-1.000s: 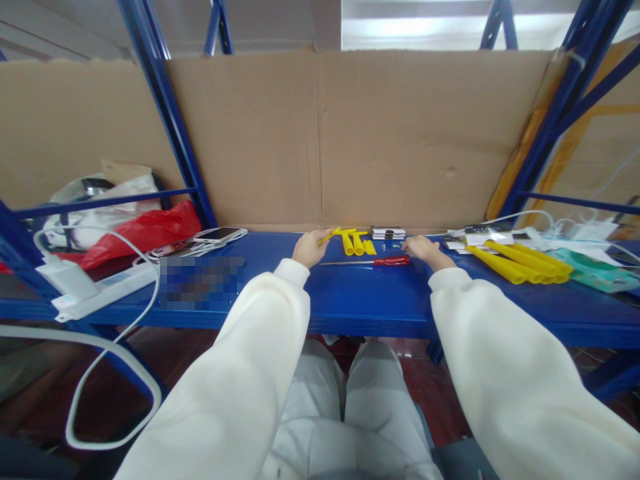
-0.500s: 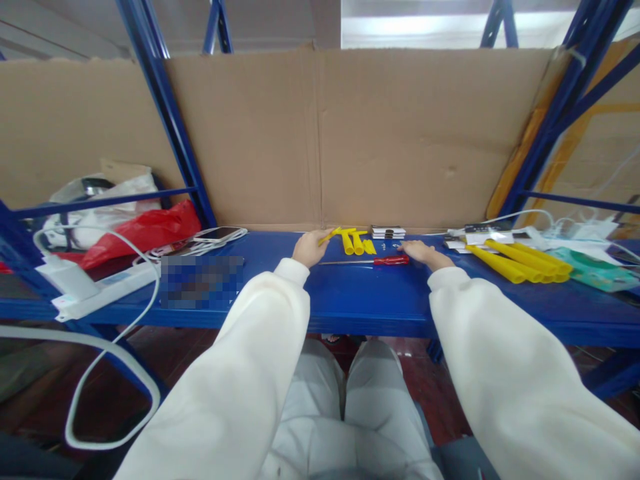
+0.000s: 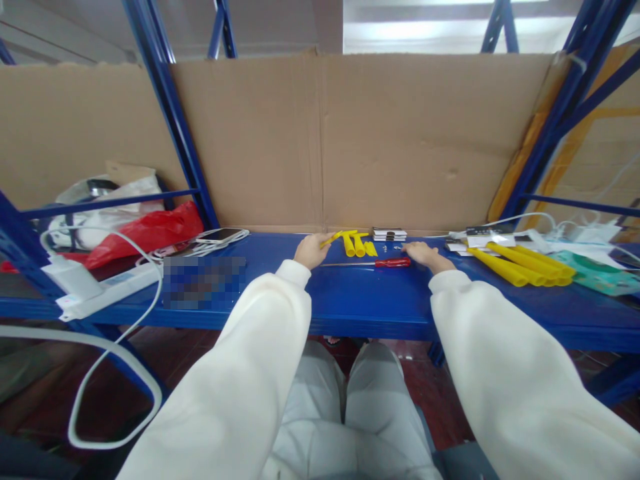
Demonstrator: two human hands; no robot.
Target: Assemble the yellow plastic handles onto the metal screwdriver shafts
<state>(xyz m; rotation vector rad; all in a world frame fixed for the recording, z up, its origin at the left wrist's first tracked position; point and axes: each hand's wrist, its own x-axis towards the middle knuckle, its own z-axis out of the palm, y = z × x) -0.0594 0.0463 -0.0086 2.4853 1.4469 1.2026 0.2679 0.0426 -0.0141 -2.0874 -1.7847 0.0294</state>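
Note:
My left hand (image 3: 311, 251) is closed around a slim yellow plastic piece (image 3: 331, 239), which points up and to the right. Beside it, two yellow T-shaped plastic parts (image 3: 354, 244) and a small flat yellow piece (image 3: 371, 249) lie on the blue tabletop. My right hand (image 3: 424, 255) reaches down to the table with its fingers bunched by several tiny metal parts (image 3: 385, 249), too small to name surely. Whatever its fingertips pinch is hidden. Between my hands lies a screwdriver (image 3: 391, 263) with a red handle, its shaft pointing left.
A small stack of black-and-white boxes (image 3: 389, 235) stands against the cardboard (image 3: 425, 147). Several yellow tapered tubes (image 3: 530, 265) lie at right by cables and packets. At left are a phone (image 3: 223, 235), a red bag (image 3: 150, 233) and a white power strip (image 3: 107, 293).
The view has shifted slightly. Both hands stay nearly in place, the left still on its yellow piece, the right still by the tiny parts.

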